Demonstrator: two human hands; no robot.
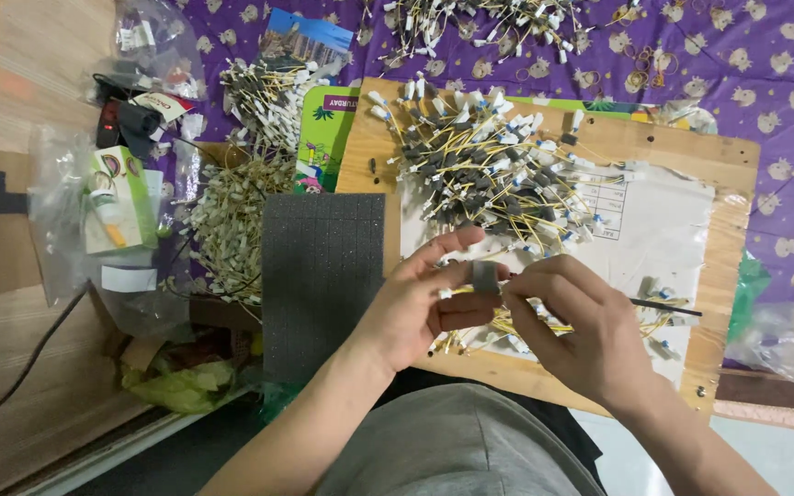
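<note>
Two hands meet over the near edge of the wooden board (pixel 728 165). I see my left hand (pixel 415 308) pinching a small grey foam piece (pixel 485 276) between thumb and fingers, with a bundle of yellow wires (pixel 507 321) running beneath it. My right hand (pixel 590 326) has its fingertips pressed together on the wire just right of the foam. A dark foam sheet (pixel 323 276) lies to the left; a heap of finished wires (pixel 489 165) sits farther off.
</note>
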